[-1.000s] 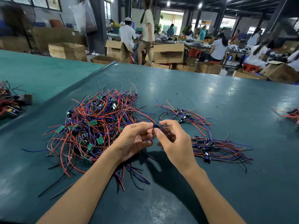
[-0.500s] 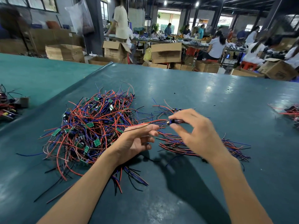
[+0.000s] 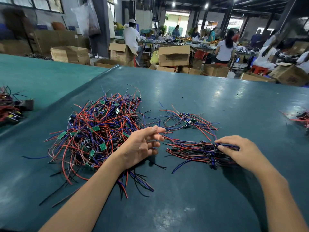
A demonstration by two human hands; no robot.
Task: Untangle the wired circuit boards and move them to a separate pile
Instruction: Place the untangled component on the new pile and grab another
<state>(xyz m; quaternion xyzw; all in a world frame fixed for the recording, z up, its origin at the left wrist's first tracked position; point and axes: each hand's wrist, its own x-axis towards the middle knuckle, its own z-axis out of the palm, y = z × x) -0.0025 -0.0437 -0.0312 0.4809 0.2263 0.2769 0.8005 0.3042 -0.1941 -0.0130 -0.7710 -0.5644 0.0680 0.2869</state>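
Standing by, I saw the right hand [image 3: 237, 152] pinching a wired board [image 3: 216, 145] down on the near-right sorted pile [image 3: 189, 149], its wires running left to right, while the left hand [image 3: 141, 145], loosely open and seemingly empty, hung nearest the tangled heap [image 3: 97, 129] just to its left.

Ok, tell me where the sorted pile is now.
Head view, right of centre: the sorted pile lies on the table just right of the left hand, its right end under the right hand, which pinches a board there. The tangle sits farther left.

tangle [image 3: 100, 131] left, sorted pile [image 3: 192, 148] right — table [image 3: 217, 97] beyond seemingly free
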